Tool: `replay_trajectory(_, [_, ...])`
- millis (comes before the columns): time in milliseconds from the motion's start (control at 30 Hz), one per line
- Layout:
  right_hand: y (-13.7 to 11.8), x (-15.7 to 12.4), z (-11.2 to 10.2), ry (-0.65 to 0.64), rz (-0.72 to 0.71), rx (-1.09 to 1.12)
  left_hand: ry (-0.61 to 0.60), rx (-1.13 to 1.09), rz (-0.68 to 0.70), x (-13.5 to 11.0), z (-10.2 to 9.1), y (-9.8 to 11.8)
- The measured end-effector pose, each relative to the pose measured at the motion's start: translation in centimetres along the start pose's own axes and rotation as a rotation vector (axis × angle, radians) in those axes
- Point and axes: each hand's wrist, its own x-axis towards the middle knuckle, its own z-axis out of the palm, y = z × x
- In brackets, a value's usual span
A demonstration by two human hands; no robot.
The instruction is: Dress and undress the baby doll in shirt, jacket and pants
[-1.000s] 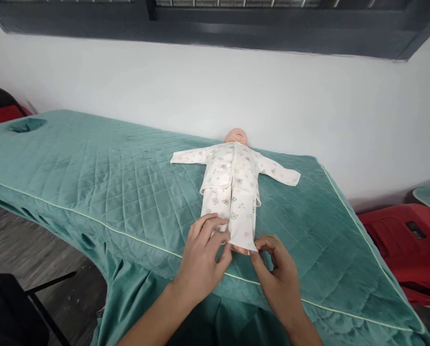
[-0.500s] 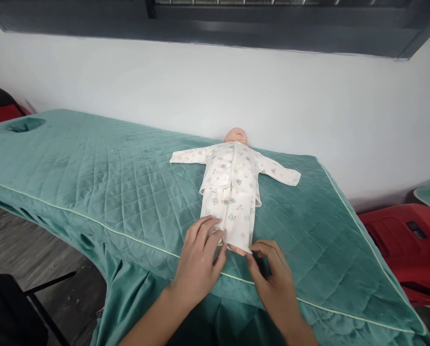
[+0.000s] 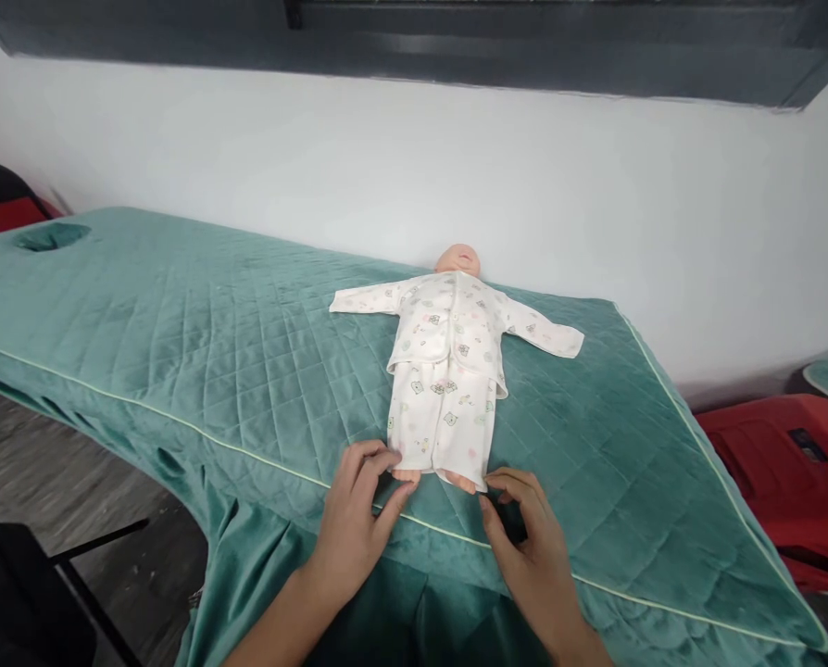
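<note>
Left hand (image 3: pixel 351 519) grip parted, right hand (image 3: pixel 531 533) grip unclear, both at trouser cuffs (image 3: pixel 414 467): doll (image 3: pixel 457 258) lies on massage table (image 3: pixel 247 333), jacket (image 3: pixel 448 324) and trousers (image 3: pixel 442 417) fitted, apparently only cuff straightening left.

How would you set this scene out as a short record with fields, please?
Doll: lying on its back
Jacket: white, printed, sleeves spread to both sides, lower edge over the trousers
Trousers: white, printed, both legs laid straight
Feet: partly showing below the hems
Left hand: fingertips at one hem, thumb and forefinger apart
Right hand: fingertips at the other hem's corner, grip unclear
Surface: green quilted cover
Behind: white wall
</note>
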Motion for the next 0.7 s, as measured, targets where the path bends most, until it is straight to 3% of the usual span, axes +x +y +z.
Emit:
replay_trajectory(500, [-0.1, 0.2, 0.0, 0.025, 0.064, 0.109, -0.012, -0.190, -0.086, -0.2, 0.1, -0.5])
replay_trajectory(700, [0.1, 0.3, -0.2, 0.052, 0.213, 0.241, 0.029, -0.326, -0.195, 0.0, -0.1, -1.4])
